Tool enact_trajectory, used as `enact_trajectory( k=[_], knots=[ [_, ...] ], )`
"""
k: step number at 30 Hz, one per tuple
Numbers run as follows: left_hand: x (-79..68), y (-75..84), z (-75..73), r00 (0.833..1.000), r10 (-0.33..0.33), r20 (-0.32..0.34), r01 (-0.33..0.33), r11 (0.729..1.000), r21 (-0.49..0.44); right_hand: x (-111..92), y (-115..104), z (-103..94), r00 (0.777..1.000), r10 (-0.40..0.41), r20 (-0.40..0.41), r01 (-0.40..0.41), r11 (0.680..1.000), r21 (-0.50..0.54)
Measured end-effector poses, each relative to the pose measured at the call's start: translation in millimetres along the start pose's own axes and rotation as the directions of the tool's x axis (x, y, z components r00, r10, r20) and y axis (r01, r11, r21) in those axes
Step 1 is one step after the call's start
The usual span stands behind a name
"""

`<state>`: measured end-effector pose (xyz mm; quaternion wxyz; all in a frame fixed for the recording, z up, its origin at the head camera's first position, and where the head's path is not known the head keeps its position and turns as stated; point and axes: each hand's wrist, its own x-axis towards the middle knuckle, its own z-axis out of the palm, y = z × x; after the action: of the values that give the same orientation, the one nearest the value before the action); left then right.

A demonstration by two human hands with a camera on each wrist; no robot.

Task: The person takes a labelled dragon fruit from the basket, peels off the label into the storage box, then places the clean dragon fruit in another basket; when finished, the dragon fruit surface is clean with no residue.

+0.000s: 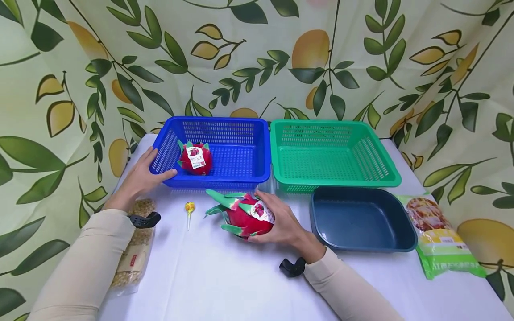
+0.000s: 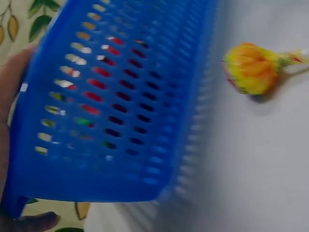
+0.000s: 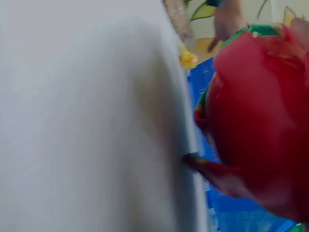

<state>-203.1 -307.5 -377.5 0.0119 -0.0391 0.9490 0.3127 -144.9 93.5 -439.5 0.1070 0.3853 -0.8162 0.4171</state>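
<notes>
My right hand [image 1: 283, 220] grips a red dragon fruit [image 1: 250, 223] with green scales and a white label, above the white table in front of the blue basket [image 1: 263, 178]. Close up in the right wrist view, the fruit [image 3: 256, 121] fills the right side. My left hand [image 1: 140, 176] is spread at the basket's front left corner, fingers along the left rim and thumb over the front. A second labelled dragon fruit [image 1: 196, 159] sits inside the basket on the left; its red shows through the slots in the left wrist view.
A yellow-orange lollipop [image 1: 190, 207] lies before the blue basket. To the right stand a green basket [image 1: 341, 183] and a dark blue tub [image 1: 361, 247]. A green-and-yellow food bag [image 1: 445, 243] lies at the far right; a clear bag of pale grains [image 1: 132, 263] lies under my left forearm.
</notes>
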Motion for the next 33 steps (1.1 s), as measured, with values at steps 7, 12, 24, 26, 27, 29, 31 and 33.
enact_trajectory(
  k=[7, 12, 24, 26, 27, 29, 31, 33],
  knots=[
    [-24.2, 20.1, -17.5, 0.983, 0.169, -0.077, -0.171, 0.985, -0.023, -11.0, 8.4, 9.4, 0.998, -0.066, 0.004, 0.066, 0.998, 0.025],
    [-60.5, 54.5, -15.3, 0.923, 0.37, -0.107, -0.379, 0.923, -0.071, -13.3, 13.1, 12.9, 0.994, -0.106, 0.007, 0.105, 0.994, 0.034],
    [-88.4, 94.1, 42.9, 0.759, 0.646, 0.082, -0.616, 0.753, -0.233, -9.9, 13.1, 10.6, 0.999, -0.023, 0.037, 0.019, 0.993, 0.12],
    [-87.5, 95.0, 53.1, 0.76, 0.641, 0.107, -0.605, 0.758, -0.244, -8.6, 14.5, 10.6, 0.999, -0.025, 0.039, 0.02, 0.991, 0.135],
    [-87.2, 95.2, 58.0, 0.763, 0.636, 0.119, -0.596, 0.762, -0.252, -8.0, 15.2, 10.5, 0.999, -0.028, 0.04, 0.022, 0.989, 0.144],
    [-86.6, 95.1, 67.6, 0.769, 0.623, 0.143, -0.577, 0.773, -0.263, -6.6, 16.9, 10.5, 0.998, -0.04, 0.041, 0.033, 0.986, 0.162],
    [-85.7, 94.9, 77.7, 0.773, 0.612, 0.169, -0.557, 0.781, -0.284, -5.3, 18.6, 10.3, 0.998, -0.05, 0.043, 0.041, 0.982, 0.186],
    [-84.6, 95.4, 86.8, 0.773, 0.605, 0.189, -0.539, 0.785, -0.305, -3.7, 20.0, 10.0, 0.998, -0.055, 0.044, 0.045, 0.979, 0.2]
  ],
)
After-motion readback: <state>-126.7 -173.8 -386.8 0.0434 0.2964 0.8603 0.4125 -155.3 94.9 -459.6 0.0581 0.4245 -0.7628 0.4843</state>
